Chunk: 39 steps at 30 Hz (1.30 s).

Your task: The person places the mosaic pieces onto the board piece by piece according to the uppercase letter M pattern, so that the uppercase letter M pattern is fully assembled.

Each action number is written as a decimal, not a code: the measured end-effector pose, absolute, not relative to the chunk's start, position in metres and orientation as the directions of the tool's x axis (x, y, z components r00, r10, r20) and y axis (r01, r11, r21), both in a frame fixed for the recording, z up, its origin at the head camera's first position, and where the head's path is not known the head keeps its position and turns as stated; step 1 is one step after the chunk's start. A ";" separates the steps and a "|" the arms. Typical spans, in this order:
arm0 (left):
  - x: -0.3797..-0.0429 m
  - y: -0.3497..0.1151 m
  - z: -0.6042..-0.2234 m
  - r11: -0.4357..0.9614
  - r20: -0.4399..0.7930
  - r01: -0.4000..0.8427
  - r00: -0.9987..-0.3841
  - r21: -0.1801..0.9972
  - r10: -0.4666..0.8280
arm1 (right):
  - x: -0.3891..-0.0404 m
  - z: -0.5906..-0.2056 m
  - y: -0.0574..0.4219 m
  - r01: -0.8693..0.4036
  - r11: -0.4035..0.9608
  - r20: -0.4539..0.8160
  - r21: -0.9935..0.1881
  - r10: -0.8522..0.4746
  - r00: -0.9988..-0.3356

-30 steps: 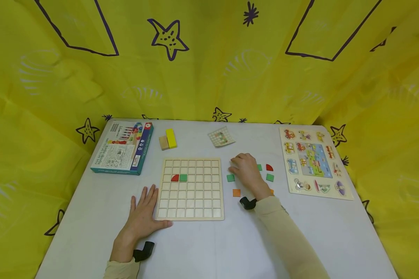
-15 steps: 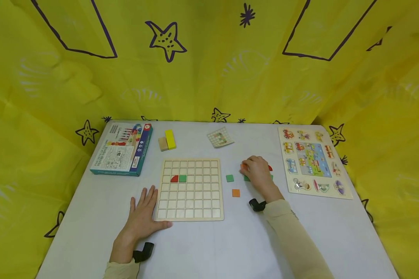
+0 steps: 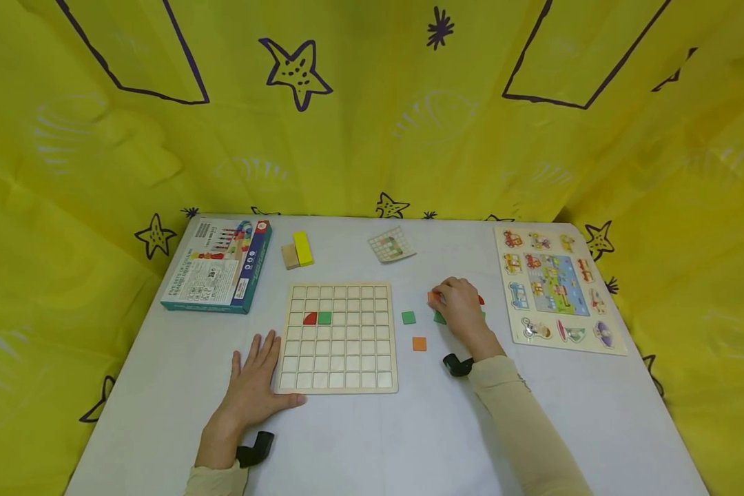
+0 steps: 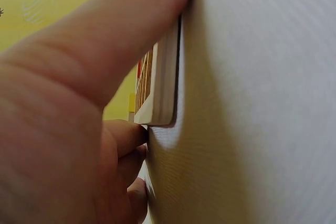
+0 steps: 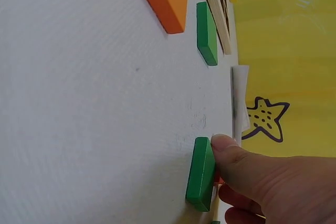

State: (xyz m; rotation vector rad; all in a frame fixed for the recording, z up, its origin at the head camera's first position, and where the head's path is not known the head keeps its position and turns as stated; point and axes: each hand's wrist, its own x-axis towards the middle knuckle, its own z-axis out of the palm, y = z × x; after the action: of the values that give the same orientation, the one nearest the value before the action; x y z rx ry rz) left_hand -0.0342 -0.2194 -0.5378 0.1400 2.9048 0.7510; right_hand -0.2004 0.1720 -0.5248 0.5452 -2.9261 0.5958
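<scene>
My left hand (image 3: 251,386) lies spread at the near left corner of a square wooden grid board (image 3: 341,394), fingers along its left side and thumb at its front edge. On the board sit a red quarter-circle tile (image 3: 311,318) and a green square tile (image 3: 325,317). To the right, my right hand (image 3: 461,310) pinches an orange tile (image 3: 432,297) between thumb and fingers. A green tile (image 5: 201,174) stands out right beside the thumb in the right wrist view. Another green tile (image 3: 408,317) and an orange square tile (image 3: 419,344) lie between hand and board.
Behind the board lie a pattern card (image 3: 392,245), a yellow block (image 3: 302,248) and a plain wooden block (image 3: 290,255). A boxed game (image 3: 217,265) is at the left, and a picture puzzle board (image 3: 558,289) at the right. A red tile (image 3: 480,300) peeks out behind the right hand.
My right hand has moved right, away from near the board's right edge, to the orange tile, and has stayed there over the last half second. The left hand keeps its place.
</scene>
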 end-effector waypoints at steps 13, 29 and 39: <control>-0.035 -0.219 -0.538 0.873 -0.114 0.056 -0.985 0.484 0.127 | -0.203 -0.529 0.172 -0.359 0.861 0.197 -0.361 -0.306 -0.932; -0.034 -0.219 -0.537 0.875 -0.117 0.052 -0.986 0.481 0.123 | -0.210 -0.516 0.140 -0.370 0.827 0.209 -0.424 -0.308 -0.928; -0.034 -0.219 -0.538 0.872 -0.118 0.048 -0.986 0.488 0.121 | -0.208 -0.510 0.111 -0.448 0.786 0.235 -0.427 -0.382 -0.894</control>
State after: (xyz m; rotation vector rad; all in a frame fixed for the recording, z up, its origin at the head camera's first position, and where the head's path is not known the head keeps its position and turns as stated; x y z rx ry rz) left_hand -0.0344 -0.2193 -0.5376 0.1316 2.8985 0.7494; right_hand -0.2078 0.1109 -0.5102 0.6635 -2.8386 0.7297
